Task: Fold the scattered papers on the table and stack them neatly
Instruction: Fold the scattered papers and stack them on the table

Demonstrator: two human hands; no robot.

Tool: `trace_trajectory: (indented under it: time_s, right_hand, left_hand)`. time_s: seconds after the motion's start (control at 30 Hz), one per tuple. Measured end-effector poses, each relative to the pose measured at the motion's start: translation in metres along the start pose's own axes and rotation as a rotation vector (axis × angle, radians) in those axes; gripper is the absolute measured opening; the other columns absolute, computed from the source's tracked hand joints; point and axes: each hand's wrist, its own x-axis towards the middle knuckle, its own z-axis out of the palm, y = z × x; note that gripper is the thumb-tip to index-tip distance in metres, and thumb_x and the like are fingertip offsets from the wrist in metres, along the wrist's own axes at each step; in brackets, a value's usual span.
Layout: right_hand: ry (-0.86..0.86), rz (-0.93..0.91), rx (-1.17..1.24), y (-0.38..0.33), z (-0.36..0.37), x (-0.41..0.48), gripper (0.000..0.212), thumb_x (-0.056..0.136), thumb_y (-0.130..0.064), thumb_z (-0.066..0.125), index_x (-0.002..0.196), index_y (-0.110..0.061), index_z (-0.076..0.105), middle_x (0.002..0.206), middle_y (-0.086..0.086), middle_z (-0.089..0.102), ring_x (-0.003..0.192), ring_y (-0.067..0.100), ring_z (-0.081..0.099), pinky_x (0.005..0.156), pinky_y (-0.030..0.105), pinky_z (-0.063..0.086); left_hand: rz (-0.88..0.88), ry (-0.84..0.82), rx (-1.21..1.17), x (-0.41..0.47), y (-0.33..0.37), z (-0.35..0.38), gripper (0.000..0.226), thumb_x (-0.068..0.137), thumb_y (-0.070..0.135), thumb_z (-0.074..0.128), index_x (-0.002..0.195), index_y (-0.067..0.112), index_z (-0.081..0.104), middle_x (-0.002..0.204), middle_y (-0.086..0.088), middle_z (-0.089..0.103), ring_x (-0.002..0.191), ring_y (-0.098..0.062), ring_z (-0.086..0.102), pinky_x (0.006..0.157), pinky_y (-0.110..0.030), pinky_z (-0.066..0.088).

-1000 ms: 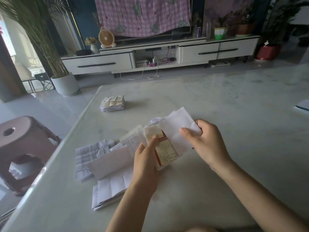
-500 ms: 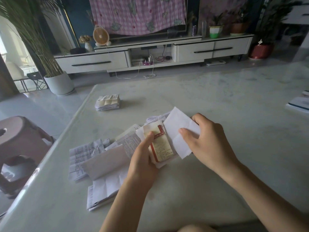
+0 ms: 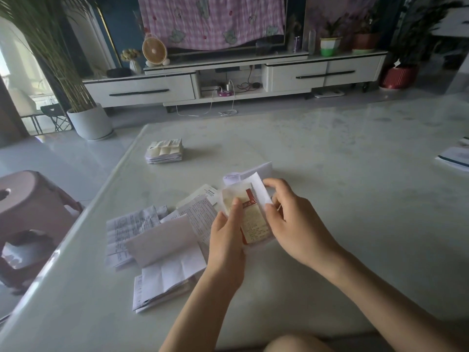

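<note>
Folded stack [image 3: 164, 151] done, upper left of desk [image 3: 330, 174]. Centre: left hand [image 3: 225, 240] and right hand [image 3: 291, 219], fingers clamped on red-printed leaflet [image 3: 253, 222], mid-fold. Loose papers [image 3: 157, 240], lower left, unfolded.
</note>
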Motion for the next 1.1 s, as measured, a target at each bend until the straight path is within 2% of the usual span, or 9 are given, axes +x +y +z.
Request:
trace_trajectory:
  time_s: [0.1,0.23,0.4,0.57,0.73,0.87,0.93,1.0,1.1]
  right_hand:
    - [-0.018,-0.015,0.033,0.004,0.005,-0.004,0.028,0.094,-0.014,0.047,0.121,-0.017,0.052,0.066,-0.016,0.044,0.058,0.003,0.042,0.056,0.021,0.033]
    - [0.088,-0.035,0.017,0.014,0.01,-0.009,0.04,0.093,-0.034,0.044,0.128,-0.016,0.05,0.107,-0.003,0.053,0.099,0.01,0.049,0.089,0.023,0.039]
    - [-0.321,0.17,0.495,0.016,0.017,-0.011,0.04,0.098,-0.014,0.042,0.133,-0.028,0.031,0.121,-0.012,0.056,0.109,-0.006,0.053,0.097,0.015,0.041]
    - [-0.144,0.131,0.217,0.033,-0.001,0.022,0.036,0.09,-0.001,0.05,0.124,-0.011,0.052,0.12,0.005,0.06,0.11,0.016,0.057,0.093,0.023,0.043]
    - [-0.087,0.261,0.006,0.065,0.001,0.088,0.078,0.08,-0.011,0.069,0.144,-0.011,0.026,0.145,0.013,0.034,0.133,0.026,0.035,0.107,0.032,0.031]
    - [0.053,0.354,0.082,0.084,0.007,0.098,0.015,0.078,-0.016,0.073,0.086,-0.013,0.06,0.11,0.01,0.063,0.106,0.022,0.055,0.078,0.025,0.038]
    - [0.125,0.348,0.18,0.091,0.0,0.089,0.02,0.079,-0.011,0.071,0.07,-0.018,0.054,0.091,0.01,0.064,0.089,0.022,0.058,0.076,0.027,0.041]
    - [0.099,0.325,0.264,0.093,-0.006,0.078,0.017,0.077,-0.003,0.071,0.084,-0.012,0.058,0.098,0.01,0.062,0.092,0.02,0.056,0.08,0.026,0.041]
    - [-0.054,0.28,0.181,0.089,-0.004,0.073,0.068,0.071,-0.004,0.077,0.131,-0.009,0.044,0.13,0.011,0.044,0.118,0.022,0.044,0.092,0.024,0.036]
  left_hand:
    - [0.154,0.101,0.15,0.002,-0.008,-0.001,0.013,0.095,0.023,0.051,0.1,0.015,0.06,0.09,-0.006,0.068,0.083,-0.019,0.066,0.075,-0.035,0.053]
    - [0.328,0.124,0.249,0.005,-0.014,-0.002,0.006,0.094,0.018,0.055,0.096,0.015,0.059,0.09,-0.008,0.066,0.085,-0.019,0.064,0.074,-0.031,0.052]
    - [0.399,-0.053,0.418,0.002,-0.021,-0.005,0.007,0.093,0.014,0.049,0.096,0.02,0.048,0.083,0.004,0.059,0.075,0.0,0.057,0.072,-0.019,0.048]
    - [0.319,0.024,0.426,-0.003,-0.022,-0.007,0.011,0.085,0.013,0.048,0.09,0.023,0.045,0.084,0.002,0.055,0.079,-0.012,0.053,0.075,-0.035,0.049]
    - [0.062,0.211,0.093,0.001,-0.003,-0.014,0.017,0.091,0.003,0.046,0.086,0.017,0.053,0.077,-0.004,0.059,0.069,-0.018,0.056,0.062,-0.032,0.045]
    - [-0.037,0.184,0.006,0.001,0.009,-0.016,0.013,0.09,0.004,0.047,0.095,0.01,0.057,0.073,-0.006,0.059,0.058,-0.015,0.059,0.052,-0.025,0.047]
    - [-0.064,0.168,0.002,0.0,0.012,-0.014,0.012,0.089,0.005,0.048,0.088,0.012,0.058,0.066,-0.004,0.06,0.053,-0.012,0.059,0.048,-0.021,0.045]
    - [-0.068,0.157,-0.004,0.0,0.014,-0.013,0.014,0.089,0.005,0.048,0.085,0.014,0.058,0.064,-0.002,0.061,0.05,-0.01,0.059,0.047,-0.021,0.045]
    - [-0.075,0.168,-0.001,-0.001,0.016,-0.013,0.016,0.09,0.004,0.046,0.083,0.013,0.058,0.063,-0.002,0.061,0.046,-0.008,0.059,0.042,-0.017,0.044]
